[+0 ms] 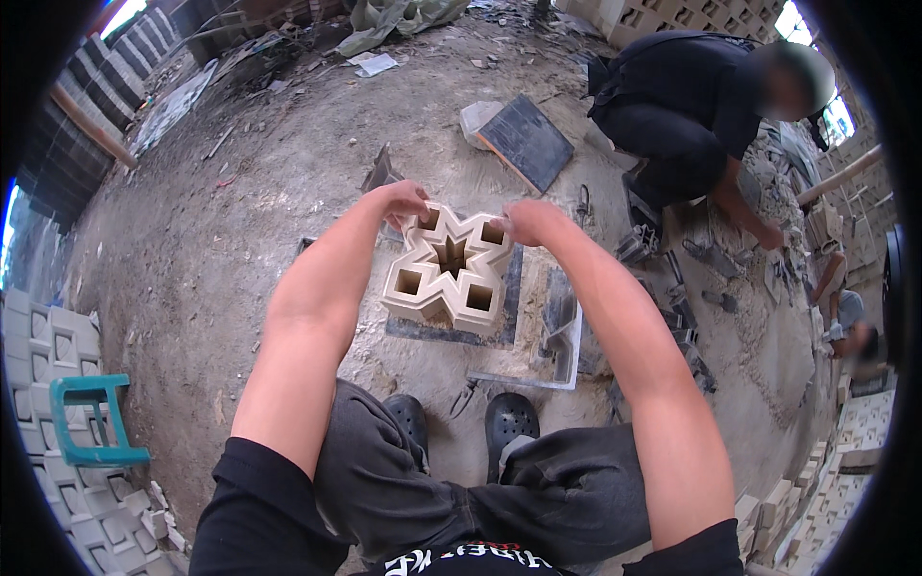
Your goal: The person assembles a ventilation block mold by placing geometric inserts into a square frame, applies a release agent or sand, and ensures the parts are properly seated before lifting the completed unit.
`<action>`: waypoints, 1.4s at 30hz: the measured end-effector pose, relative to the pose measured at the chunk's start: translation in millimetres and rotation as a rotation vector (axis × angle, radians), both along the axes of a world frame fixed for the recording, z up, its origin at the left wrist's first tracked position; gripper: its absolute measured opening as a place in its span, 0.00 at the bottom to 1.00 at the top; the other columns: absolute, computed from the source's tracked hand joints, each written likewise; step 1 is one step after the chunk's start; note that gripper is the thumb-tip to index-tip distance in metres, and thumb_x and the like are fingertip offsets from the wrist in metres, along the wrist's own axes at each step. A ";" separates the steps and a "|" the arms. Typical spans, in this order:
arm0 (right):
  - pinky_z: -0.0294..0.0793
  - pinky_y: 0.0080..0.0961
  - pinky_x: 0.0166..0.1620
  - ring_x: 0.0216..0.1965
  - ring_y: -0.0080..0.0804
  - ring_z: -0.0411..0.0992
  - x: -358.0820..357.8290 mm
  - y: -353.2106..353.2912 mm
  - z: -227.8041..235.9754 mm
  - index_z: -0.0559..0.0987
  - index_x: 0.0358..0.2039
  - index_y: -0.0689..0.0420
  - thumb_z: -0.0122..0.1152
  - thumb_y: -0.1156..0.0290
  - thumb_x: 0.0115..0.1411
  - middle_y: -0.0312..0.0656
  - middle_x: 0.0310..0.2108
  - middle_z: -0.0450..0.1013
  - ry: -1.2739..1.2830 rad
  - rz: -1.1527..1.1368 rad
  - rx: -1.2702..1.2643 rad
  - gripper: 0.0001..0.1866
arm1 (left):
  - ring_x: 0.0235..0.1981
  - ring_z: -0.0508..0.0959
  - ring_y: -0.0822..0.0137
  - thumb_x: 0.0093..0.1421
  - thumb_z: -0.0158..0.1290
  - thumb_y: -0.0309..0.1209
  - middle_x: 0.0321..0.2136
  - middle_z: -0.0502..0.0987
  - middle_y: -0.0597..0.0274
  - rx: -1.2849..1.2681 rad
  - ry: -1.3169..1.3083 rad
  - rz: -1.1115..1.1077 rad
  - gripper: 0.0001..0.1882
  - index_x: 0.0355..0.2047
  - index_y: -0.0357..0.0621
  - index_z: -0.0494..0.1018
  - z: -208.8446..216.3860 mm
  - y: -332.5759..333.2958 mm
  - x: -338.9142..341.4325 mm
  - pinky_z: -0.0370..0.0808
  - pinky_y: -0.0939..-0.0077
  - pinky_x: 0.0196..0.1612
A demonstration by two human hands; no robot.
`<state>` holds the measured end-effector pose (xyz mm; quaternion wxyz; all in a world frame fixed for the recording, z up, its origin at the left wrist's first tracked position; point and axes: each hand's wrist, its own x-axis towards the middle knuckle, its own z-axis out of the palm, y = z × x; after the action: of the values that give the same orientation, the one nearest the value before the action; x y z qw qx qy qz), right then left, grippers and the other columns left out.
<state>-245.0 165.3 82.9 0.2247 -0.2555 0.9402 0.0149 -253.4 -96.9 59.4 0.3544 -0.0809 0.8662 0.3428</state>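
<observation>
A beige ventilation block (411, 305) lies in front of me, shaped like an X, with a star-shaped opening at its centre and square holes in its arms. It rests on a dark flat board (499, 338) on the ground. My left hand (401, 200) is closed on the block's far left corner, fingers bent at its edge. At the far right corner, my right hand (523, 221) grips the block too, its fingertips partly hidden. A dark angled metal piece (381, 171) stands just beyond my left hand. Right of the board is a metal mould part (559, 322) with a pale edge.
A dark square plate (528, 142) leans on a pale lump farther off. At the right a co-worker (672, 106) crouches, reaching toward scattered metal parts (682, 298); another person (845, 322) is beyond. A teal stool (96, 418) stands left, beside stacked pale blocks (48, 355).
</observation>
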 end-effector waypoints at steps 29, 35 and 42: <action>0.72 0.45 0.50 0.50 0.49 0.72 -0.2 15.3 -5.6 0.73 0.51 0.57 0.38 0.45 0.67 0.50 0.47 0.74 0.012 0.008 0.052 0.29 | 0.33 0.81 0.63 0.44 0.58 0.26 0.35 0.79 0.57 0.013 0.056 -0.060 0.27 0.48 0.47 0.75 -26.8 -8.2 -15.9 0.82 0.68 0.34; 0.71 0.46 0.51 0.50 0.48 0.72 0.3 15.0 -8.3 0.72 0.52 0.56 0.37 0.44 0.66 0.50 0.47 0.74 0.011 -0.001 0.070 0.30 | 0.33 0.81 0.62 0.45 0.58 0.26 0.36 0.79 0.57 0.017 0.054 -0.044 0.26 0.48 0.46 0.75 -29.3 -10.7 -17.0 0.83 0.67 0.34; 0.71 0.44 0.51 0.50 0.47 0.72 4.9 11.8 3.0 0.73 0.51 0.57 0.38 0.45 0.66 0.49 0.48 0.74 -0.012 -0.009 0.073 0.29 | 0.33 0.81 0.62 0.46 0.58 0.25 0.36 0.79 0.57 0.021 0.045 -0.043 0.25 0.48 0.46 0.75 -27.6 -11.6 -15.2 0.83 0.67 0.34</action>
<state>-240.1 177.1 85.8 0.2397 -0.2429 0.9388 0.0468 -268.7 -108.5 31.8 0.3432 -0.0507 0.8718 0.3458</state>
